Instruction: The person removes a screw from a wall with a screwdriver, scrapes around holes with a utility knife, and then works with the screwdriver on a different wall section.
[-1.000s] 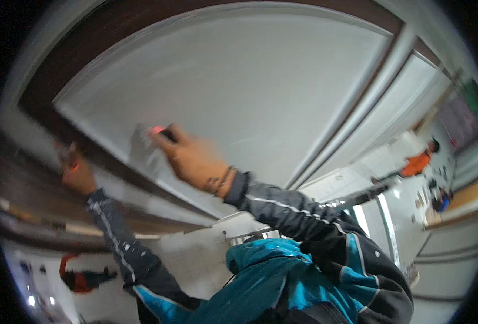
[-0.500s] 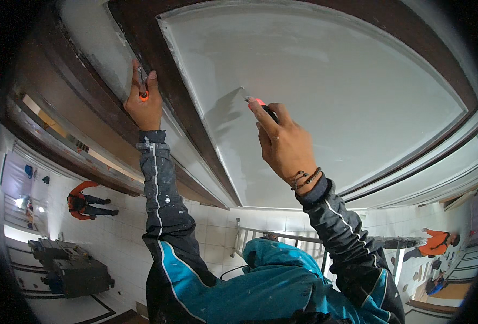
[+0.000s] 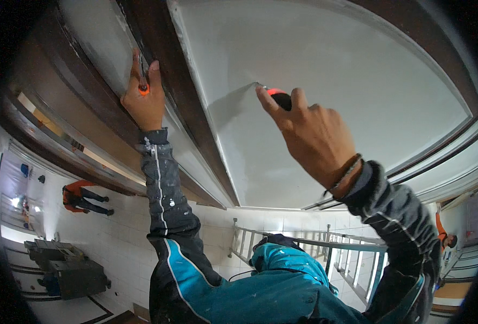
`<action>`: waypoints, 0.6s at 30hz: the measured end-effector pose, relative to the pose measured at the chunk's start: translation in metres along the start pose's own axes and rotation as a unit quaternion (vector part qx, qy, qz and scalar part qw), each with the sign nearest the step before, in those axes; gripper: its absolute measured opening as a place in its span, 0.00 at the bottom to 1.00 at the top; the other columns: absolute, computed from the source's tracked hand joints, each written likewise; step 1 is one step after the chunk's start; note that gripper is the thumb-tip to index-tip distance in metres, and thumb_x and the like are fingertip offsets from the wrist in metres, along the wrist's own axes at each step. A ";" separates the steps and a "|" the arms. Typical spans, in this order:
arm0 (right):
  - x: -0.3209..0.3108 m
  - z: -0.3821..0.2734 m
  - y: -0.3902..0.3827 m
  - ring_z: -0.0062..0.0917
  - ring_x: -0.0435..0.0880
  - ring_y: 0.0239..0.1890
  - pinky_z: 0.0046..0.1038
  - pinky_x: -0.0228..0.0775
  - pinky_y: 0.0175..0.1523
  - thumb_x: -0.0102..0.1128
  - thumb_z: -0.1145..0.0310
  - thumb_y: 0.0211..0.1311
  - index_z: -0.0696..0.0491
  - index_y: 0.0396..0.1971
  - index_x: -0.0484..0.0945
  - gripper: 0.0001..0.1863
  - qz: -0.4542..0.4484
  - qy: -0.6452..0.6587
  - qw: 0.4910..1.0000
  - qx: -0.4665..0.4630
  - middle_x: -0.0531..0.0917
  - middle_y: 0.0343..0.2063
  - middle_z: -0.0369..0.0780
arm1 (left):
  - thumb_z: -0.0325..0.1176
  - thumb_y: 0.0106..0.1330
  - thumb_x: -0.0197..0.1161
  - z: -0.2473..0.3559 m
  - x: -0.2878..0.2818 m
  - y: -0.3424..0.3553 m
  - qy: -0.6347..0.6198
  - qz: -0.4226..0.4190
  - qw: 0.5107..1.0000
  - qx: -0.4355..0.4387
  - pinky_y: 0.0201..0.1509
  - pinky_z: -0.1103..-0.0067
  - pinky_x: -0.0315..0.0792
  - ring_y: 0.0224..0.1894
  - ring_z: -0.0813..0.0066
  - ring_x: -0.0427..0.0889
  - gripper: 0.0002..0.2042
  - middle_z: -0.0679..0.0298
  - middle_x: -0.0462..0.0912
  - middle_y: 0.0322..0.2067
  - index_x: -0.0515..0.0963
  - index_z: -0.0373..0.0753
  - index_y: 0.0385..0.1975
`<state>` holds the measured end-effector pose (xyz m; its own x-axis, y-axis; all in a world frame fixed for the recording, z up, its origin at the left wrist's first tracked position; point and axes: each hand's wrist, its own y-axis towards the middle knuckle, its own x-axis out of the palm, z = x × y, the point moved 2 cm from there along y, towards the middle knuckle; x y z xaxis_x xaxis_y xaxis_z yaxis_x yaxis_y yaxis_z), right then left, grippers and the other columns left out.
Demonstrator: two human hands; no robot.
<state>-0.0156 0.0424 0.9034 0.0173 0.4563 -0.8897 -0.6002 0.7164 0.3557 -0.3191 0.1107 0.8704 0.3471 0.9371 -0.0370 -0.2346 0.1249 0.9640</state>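
My left hand is closed on an orange-handled metal tool, resting beside a dark wooden beam and a narrow grey strip along it. My right hand grips a scraper with a red and black handle. The scraper's small blade is at the surface of the large pale panel, near its left part, and casts a shadow there. Both arms are raised, with white flecks on the sleeves.
An aluminium ladder is below me on the tiled floor. A person in orange is at the far left, another at the right, partly behind my arm. Dark grey units stand at lower left.
The view has swung since a second ago. In the last half second my right hand and arm moved rightward, the scraper shifting slightly along the panel; my left hand barely moved.
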 end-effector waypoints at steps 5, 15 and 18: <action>-0.026 0.012 0.008 0.21 0.77 0.16 0.23 0.75 0.20 0.47 0.73 0.69 0.40 0.68 0.60 0.28 -0.047 -0.057 0.996 -0.042 0.76 0.29 0.47 | 0.40 0.65 0.65 0.010 -0.009 0.009 0.029 -0.010 0.999 -0.025 0.24 0.83 0.68 0.17 0.88 0.69 0.20 0.64 0.87 0.35 0.77 0.41 0.55; -0.017 0.033 0.005 0.18 0.71 0.15 0.22 0.70 0.18 0.50 0.74 0.68 0.36 0.69 0.57 0.32 -0.041 -0.014 0.998 -0.035 0.75 0.22 0.39 | 0.48 0.62 0.66 0.018 -0.003 0.013 0.012 0.013 1.000 -0.023 0.33 0.75 0.75 0.27 0.71 0.84 0.23 0.52 0.85 0.29 0.80 0.36 0.48; 0.002 0.039 0.004 0.17 0.67 0.15 0.23 0.68 0.18 0.49 0.74 0.68 0.35 0.69 0.57 0.32 0.018 0.027 0.998 -0.059 0.73 0.20 0.37 | 0.47 0.62 0.66 0.007 -0.004 0.011 0.028 -0.019 0.999 -0.032 0.30 0.78 0.73 0.24 0.75 0.82 0.21 0.54 0.86 0.35 0.81 0.35 0.45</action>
<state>0.0137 0.0666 0.9142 -0.0476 0.4492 -0.8922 -0.6896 0.6314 0.3547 -0.3169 0.1066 0.8833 0.3054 0.9479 -0.0908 -0.2796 0.1804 0.9430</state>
